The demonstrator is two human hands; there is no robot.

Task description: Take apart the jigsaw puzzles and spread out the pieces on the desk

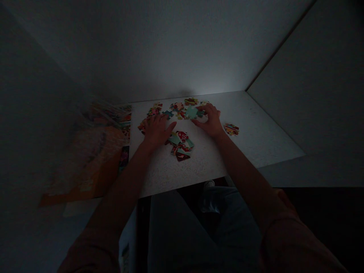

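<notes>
Colourful jigsaw pieces lie scattered on a white speckled table point(241, 151) in dim light. My left hand point(157, 130) rests flat on the table with fingers stretched out, touching pieces at the left of the spread. My right hand point(209, 120) lies palm down with fingers curled over a pale green piece point(191, 112). A joined cluster of pieces point(181, 145) sits between the two hands, nearer to me. A small separate group of pieces point(231, 129) lies to the right of my right hand. More loose pieces point(178, 107) run along the far edge.
A puzzle box or bag with orange print point(91, 159) lies at the left of the table. Walls close in behind and on the right. My legs show under the table's front edge point(182, 187).
</notes>
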